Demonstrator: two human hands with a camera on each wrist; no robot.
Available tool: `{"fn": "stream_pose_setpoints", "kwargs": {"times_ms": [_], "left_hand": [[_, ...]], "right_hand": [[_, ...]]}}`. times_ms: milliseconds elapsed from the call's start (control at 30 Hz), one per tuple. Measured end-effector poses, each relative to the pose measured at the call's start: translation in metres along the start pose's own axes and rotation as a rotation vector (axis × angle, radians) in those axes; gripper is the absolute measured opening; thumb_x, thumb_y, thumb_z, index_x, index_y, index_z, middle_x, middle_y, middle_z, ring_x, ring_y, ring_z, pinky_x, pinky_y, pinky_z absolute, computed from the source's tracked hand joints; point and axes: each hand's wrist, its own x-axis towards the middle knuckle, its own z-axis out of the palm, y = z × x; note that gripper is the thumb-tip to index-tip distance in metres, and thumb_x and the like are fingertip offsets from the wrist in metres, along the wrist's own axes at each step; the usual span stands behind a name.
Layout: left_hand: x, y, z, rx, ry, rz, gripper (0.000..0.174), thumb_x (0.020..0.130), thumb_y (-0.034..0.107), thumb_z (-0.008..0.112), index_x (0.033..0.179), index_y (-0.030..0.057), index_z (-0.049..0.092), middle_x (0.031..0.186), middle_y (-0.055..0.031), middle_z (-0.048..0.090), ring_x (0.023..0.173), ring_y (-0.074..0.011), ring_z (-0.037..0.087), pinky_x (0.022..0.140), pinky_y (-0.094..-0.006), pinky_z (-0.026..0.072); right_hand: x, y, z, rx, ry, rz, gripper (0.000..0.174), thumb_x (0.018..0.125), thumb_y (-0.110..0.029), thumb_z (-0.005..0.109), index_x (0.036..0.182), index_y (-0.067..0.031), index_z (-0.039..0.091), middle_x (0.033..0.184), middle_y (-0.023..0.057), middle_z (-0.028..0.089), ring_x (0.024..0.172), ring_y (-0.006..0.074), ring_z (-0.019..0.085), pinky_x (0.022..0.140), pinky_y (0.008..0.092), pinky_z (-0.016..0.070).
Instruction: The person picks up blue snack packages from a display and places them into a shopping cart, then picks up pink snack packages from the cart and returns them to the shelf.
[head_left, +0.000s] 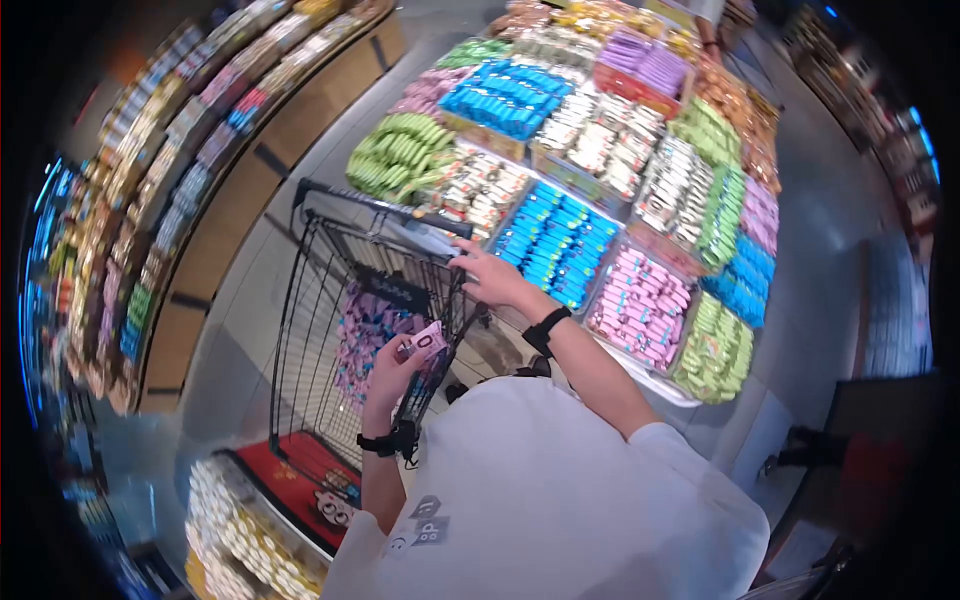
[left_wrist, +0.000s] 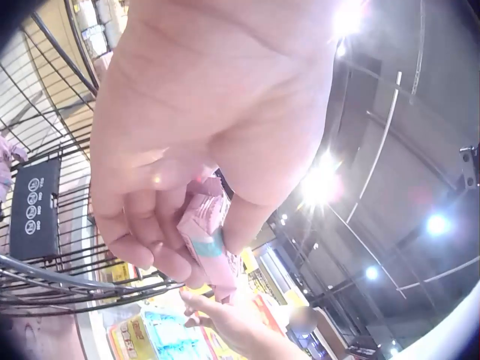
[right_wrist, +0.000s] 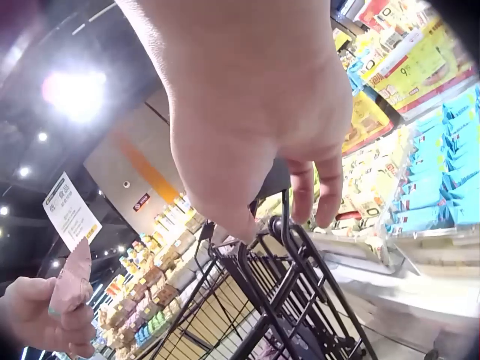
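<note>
We've got the pink packet (head_left: 428, 339) in our left grip (head_left: 391, 371), pinched between thumb and fingers, one end poking out. Our right grip (head_left: 490, 277) holds the cart handle (right_wrist: 277, 180).

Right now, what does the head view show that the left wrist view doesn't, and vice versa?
Only the head view shows the red panel and the right wristband. Only the left wrist view shows the ceiling lights. Both show the left hand holding a pink packet, the right hand and part of the cart.
</note>
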Motion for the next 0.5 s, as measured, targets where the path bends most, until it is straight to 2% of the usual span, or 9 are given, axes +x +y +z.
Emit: {"fn": "stream_pose_setpoints", "kwargs": {"times_ms": [67, 133, 167, 233, 267, 333, 400, 433, 500], "left_hand": [[0.015, 0.006, 0.010, -0.013, -0.064, 0.027, 0.014, 0.098, 0.011, 0.072, 0.108, 0.0037, 0.066, 0.094, 0.0006, 0.071, 0.080, -0.0051, 0.064, 0.071, -0.0220, 0.0531], [0.032, 0.007, 0.013, 0.144, -0.157, 0.063, 0.010, 0.099, 0.011, 0.071, 0.104, 0.0035, 0.067, 0.092, 0.0006, 0.071, 0.080, -0.0041, 0.064, 0.068, -0.0210, 0.0518], [0.039, 0.007, 0.020, 0.036, -0.193, 0.053, 0.012, 0.099, 0.011, 0.072, 0.104, 0.0017, 0.066, 0.088, 0.0011, 0.068, 0.073, -0.0039, 0.060, 0.064, -0.0203, 0.0475], [0.048, 0.014, 0.033, 0.025, -0.257, 0.058, 0.013, 0.099, 0.012, 0.071, 0.103, 0.0013, 0.066, 0.087, 0.0016, 0.067, 0.073, -0.0039, 0.059, 0.063, -0.0205, 0.0472], [0.052, 0.018, 0.039, 0.005, -0.288, 0.066, 0.013, 0.099, 0.013, 0.071, 0.102, 0.0009, 0.066, 0.086, 0.0021, 0.066, 0.072, -0.0038, 0.058, 0.063, -0.0206, 0.0469], [0.063, 0.013, 0.048, 0.028, -0.344, 0.079, 0.014, 0.100, 0.014, 0.070, 0.102, 0.0006, 0.066, 0.086, 0.0018, 0.067, 0.073, -0.0044, 0.059, 0.065, -0.0214, 0.0478], [0.075, 0.001, 0.059, 0.060, -0.494, 0.148, 0.015, 0.099, 0.014, 0.070, 0.103, 0.0009, 0.066, 0.088, 0.0003, 0.069, 0.076, -0.0050, 0.062, 0.066, -0.0221, 0.0486], [0.065, 0.023, 0.074, 0.137, -0.490, 0.111, 0.015, 0.098, 0.014, 0.070, 0.104, 0.0006, 0.066, 0.087, -0.0002, 0.069, 0.077, -0.0051, 0.061, 0.067, -0.0223, 0.0486], [0.070, 0.017, 0.088, 0.176, -0.590, 0.144, 0.016, 0.098, 0.014, 0.070, 0.105, 0.0002, 0.066, 0.087, -0.0004, 0.068, 0.078, -0.0053, 0.061, 0.068, -0.0222, 0.0490]], "right_hand": [[-0.001, 0.000, -0.003, 0.144, 0.002, 0.029, 0.047, 0.083, -0.014, 0.072, 0.129, -0.0093, 0.064, 0.160, 0.0117, 0.040, 0.112, 0.0350, 0.067, 0.094, 0.0442, 0.0548], [-0.008, -0.002, -0.002, 0.296, 0.172, -0.019, 0.043, 0.085, -0.016, 0.072, 0.127, -0.0066, 0.066, 0.145, 0.0143, 0.056, 0.105, 0.0325, 0.068, 0.091, 0.0408, 0.0551], [-0.019, -0.008, -0.009, 0.291, 0.200, 0.003, 0.043, 0.085, -0.016, 0.072, 0.127, -0.0066, 0.066, 0.145, 0.0143, 0.056, 0.105, 0.0325, 0.068, 0.091, 0.0408, 0.0551], [-0.047, -0.017, -0.025, 0.337, 0.143, 0.175, 0.037, 0.090, -0.020, 0.072, 0.123, -0.0046, 0.068, 0.123, 0.0143, 0.069, 0.100, 0.0265, 0.068, 0.087, 0.0379, 0.0549], [-0.063, -0.011, -0.022, 0.456, 0.139, 0.270, 0.036, 0.094, -0.023, 0.071, 0.124, -0.0043, 0.068, 0.111, 0.0096, 0.072, 0.101, 0.0213, 0.067, 0.089, 0.0352, 0.0543], [-0.102, -0.002, -0.023, 0.520, 0.108, 0.356, 0.038, 0.095, -0.024, 0.071, 0.127, -0.0031, 0.066, 0.110, 0.0070, 0.071, 0.101, 0.0163, 0.065, 0.091, 0.0332, 0.0524], [-0.146, -0.003, -0.022, 0.607, 0.071, 0.405, 0.039, 0.096, -0.025, 0.071, 0.128, -0.0029, 0.066, 0.108, 0.0056, 0.071, 0.101, 0.0141, 0.064, 0.091, 0.0324, 0.0516], [-0.164, -0.006, -0.020, 0.695, 0.016, 0.437, 0.040, 0.097, -0.025, 0.071, 0.130, -0.0026, 0.065, 0.107, 0.0042, 0.071, 0.100, 0.0119, 0.063, 0.092, 0.0315, 0.0507], [-0.192, -0.014, -0.016, 0.716, 0.000, 0.450, 0.041, 0.097, -0.026, 0.072, 0.130, -0.0024, 0.065, 0.107, 0.0035, 0.070, 0.099, 0.0112, 0.062, 0.092, 0.0310, 0.0505]]}}
